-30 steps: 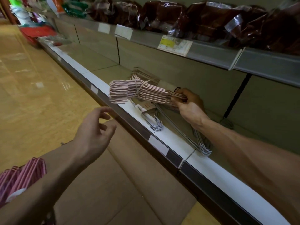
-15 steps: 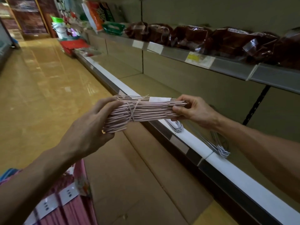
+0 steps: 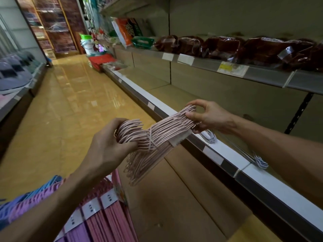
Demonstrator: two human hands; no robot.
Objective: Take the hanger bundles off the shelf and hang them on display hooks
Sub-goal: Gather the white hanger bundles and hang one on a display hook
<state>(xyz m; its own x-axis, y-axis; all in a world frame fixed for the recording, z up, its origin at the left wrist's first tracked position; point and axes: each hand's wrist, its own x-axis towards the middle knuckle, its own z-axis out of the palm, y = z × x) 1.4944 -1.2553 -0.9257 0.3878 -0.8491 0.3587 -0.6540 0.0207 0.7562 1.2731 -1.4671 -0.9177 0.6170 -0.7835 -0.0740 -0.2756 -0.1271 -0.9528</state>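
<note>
While both hands grip it, the pink hanger bundle point(image 3: 153, 135) sits off the shelf point(image 3: 218, 154), long axis running near-left to far-right: left hand point(image 3: 111, 145) clutches the hooks, right hand point(image 3: 208, 117) pinches the far end.

two bare forearms, sleeveless; hands point(image 3: 111, 147) ungloved.

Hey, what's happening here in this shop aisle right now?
A person stands at a store shelf holding a tied bundle of pink wire hangers clear of it, above the aisle. The left hand grips the hook end and the right hand pinches the other end. The bundle is not yet on any display hook. More silver-grey hangers lie on the shelf, and pink and purple packs sit below the left arm.
</note>
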